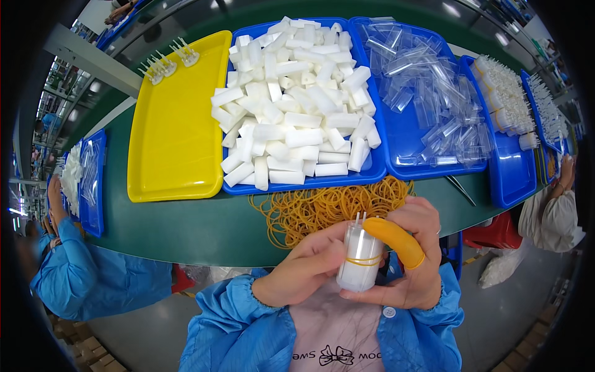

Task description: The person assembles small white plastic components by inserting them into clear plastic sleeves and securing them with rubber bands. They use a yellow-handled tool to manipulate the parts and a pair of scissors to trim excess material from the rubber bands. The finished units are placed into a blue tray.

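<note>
Over the table's front edge, a small bundle is held upright between my two hands. It has a white body inside a clear plastic sleeve, thin prongs standing out of its top, and a rubber band around its middle. My left hand pinches it from the left. With its thumb by the base, my right hand grips it from the right; a yellow finger cot covers one finger, which curls against the upper end. Just beyond lies a heap of yellow rubber bands.
A yellow tray with several pronged white parts, a blue tray of white foam-like blocks and one of clear plastic sleeves line the table. Tweezers lie right; blue bins stand beyond. Co-workers sit left and right.
</note>
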`<action>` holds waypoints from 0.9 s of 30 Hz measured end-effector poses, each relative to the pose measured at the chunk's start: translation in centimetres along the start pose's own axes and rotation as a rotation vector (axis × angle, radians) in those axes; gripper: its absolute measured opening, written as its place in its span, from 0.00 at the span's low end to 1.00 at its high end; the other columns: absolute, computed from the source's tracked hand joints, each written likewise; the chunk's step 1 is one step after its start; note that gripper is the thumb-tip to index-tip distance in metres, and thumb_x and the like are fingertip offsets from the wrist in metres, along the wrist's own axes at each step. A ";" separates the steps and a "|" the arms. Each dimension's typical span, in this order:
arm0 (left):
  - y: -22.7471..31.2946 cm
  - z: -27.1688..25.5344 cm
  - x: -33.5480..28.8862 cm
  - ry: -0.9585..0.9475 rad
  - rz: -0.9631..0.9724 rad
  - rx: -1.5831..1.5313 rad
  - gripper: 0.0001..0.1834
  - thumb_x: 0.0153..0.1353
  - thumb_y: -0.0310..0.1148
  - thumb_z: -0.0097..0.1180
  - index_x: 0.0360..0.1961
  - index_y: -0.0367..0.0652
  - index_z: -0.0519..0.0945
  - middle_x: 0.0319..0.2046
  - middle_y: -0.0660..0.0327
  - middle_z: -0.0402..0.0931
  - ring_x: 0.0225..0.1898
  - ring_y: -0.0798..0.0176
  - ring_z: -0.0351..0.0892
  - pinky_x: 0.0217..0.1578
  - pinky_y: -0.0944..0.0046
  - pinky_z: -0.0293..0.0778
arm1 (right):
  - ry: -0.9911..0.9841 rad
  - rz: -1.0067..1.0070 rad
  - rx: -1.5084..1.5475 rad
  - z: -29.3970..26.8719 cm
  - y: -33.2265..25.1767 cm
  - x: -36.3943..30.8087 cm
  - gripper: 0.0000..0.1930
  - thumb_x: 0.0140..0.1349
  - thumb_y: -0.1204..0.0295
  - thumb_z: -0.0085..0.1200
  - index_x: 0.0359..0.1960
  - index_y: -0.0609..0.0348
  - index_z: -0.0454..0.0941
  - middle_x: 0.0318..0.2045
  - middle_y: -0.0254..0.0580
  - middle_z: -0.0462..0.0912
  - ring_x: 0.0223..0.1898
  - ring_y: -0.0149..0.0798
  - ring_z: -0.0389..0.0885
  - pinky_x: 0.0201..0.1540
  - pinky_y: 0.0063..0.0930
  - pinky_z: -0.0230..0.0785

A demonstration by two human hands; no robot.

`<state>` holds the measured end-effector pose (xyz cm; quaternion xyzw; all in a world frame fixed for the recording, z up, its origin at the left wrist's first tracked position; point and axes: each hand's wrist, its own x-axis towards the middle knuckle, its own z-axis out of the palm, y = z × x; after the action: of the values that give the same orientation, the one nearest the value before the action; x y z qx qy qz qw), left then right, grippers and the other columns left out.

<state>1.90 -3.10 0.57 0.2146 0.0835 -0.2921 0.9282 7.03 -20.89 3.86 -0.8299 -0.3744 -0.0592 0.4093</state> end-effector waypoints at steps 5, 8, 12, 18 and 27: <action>-0.5 -0.8 0.1 -0.044 0.105 0.224 0.34 0.61 0.43 0.56 0.63 0.40 0.57 0.52 0.60 0.69 0.54 0.68 0.69 0.52 0.68 0.66 | -0.052 0.001 -0.073 -0.5 -0.5 0.3 0.33 0.32 0.54 0.69 0.43 0.58 0.79 0.39 0.37 0.72 0.42 0.42 0.70 0.51 0.45 0.58; -0.7 -0.8 0.0 -0.025 0.110 0.228 0.35 0.61 0.43 0.56 0.63 0.39 0.57 0.53 0.60 0.69 0.54 0.68 0.68 0.52 0.68 0.67 | 0.003 -0.037 -0.142 -0.2 -0.7 0.1 0.34 0.32 0.53 0.69 0.43 0.58 0.79 0.39 0.37 0.72 0.42 0.42 0.70 0.51 0.45 0.58; -0.4 -0.6 -0.1 0.037 0.034 0.189 0.43 0.50 0.56 0.62 0.60 0.41 0.61 0.50 0.60 0.71 0.52 0.64 0.72 0.51 0.62 0.70 | 0.033 -0.050 -0.115 0.4 -0.6 -0.1 0.35 0.33 0.51 0.69 0.44 0.59 0.79 0.40 0.38 0.72 0.41 0.42 0.70 0.51 0.46 0.57; -0.2 -1.1 -0.1 -0.027 0.032 0.180 0.36 0.51 0.32 0.64 0.59 0.41 0.60 0.49 0.60 0.71 0.52 0.66 0.71 0.52 0.65 0.68 | -0.097 0.118 0.407 -0.6 0.8 -0.5 0.44 0.38 0.50 0.70 0.56 0.64 0.69 0.51 0.49 0.66 0.49 0.49 0.68 0.55 0.40 0.57; -2.7 0.5 2.6 -0.161 0.179 0.513 0.40 0.41 0.33 0.73 0.53 0.38 0.63 0.54 0.57 0.66 0.57 0.60 0.66 0.57 0.60 0.61 | -0.140 0.217 0.488 -8.6 3.2 -2.9 0.25 0.45 0.67 0.67 0.47 0.57 0.75 0.45 0.42 0.71 0.50 0.42 0.70 0.53 0.32 0.62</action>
<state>2.46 -6.58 -0.61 0.4254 -0.0863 -0.2366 0.8692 8.88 -30.03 6.34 -0.7441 -0.3137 0.1346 0.5742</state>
